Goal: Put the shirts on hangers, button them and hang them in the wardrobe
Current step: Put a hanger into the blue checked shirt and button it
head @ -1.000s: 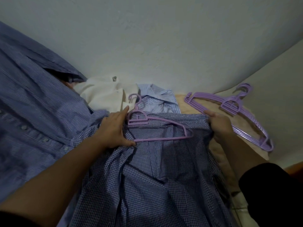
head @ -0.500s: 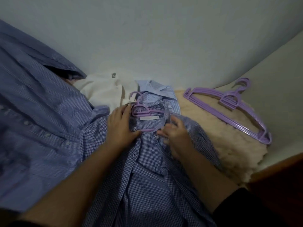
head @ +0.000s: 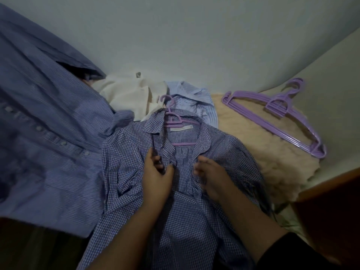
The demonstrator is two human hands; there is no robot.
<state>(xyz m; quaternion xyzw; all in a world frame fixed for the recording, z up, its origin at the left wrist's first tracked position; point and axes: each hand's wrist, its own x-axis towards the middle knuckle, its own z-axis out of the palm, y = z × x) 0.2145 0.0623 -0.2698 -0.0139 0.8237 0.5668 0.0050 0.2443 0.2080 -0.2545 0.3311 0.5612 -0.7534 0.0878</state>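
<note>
Lying flat, front up: checked shirt [head: 194, 221] on purple hanger [head: 180, 125]. Left hand [head: 155, 174], fingers curled, pinches the left placket below the collar. Right hand [head: 211, 176], palm down, fingers bent onto the right placket; grip unclear.

You had a checked cloth shirt [head: 194, 221] on a smooth plastic hanger [head: 176, 121], beside a fluffy blanket [head: 259, 164] and glossy wood [head: 331, 182].
</note>
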